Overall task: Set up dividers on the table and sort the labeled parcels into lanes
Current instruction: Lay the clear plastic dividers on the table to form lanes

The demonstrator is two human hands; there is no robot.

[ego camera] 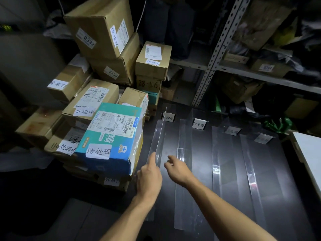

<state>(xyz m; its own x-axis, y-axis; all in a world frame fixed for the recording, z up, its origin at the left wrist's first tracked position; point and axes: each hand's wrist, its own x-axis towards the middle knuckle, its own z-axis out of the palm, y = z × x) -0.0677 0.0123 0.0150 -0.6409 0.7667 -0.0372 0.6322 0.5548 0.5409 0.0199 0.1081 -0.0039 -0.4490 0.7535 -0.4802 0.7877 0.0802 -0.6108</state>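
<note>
The left hand [150, 178] has its fingers out straight, pressed flat against the near end of the leftmost clear divider [159, 136]; whether the thumb pinches the sheet from the other side I cannot tell. The right hand [177, 169] hovers just beside it at three o'clock, fingers loosely spread, holding nothing.

The divider stands upright near the left edge of the dark worktop [225, 197], running away toward twelve o'clock to a small lane sign [168, 117]. More clear dividers [185, 153] stand off toward three o'clock, each lane with its own sign.

My worry is the parcels. The blue box [111, 136], with its white handwritten label, sits tilted on the stack of cardboard boxes [97, 101] at nine o'clock, just beside the divider. A nudge from the left wrist could probably send it sliding against the thin sheet and tip it. The sheets are also nearly invisible in this dim light, so a careless reach across might knock one askew.
</note>
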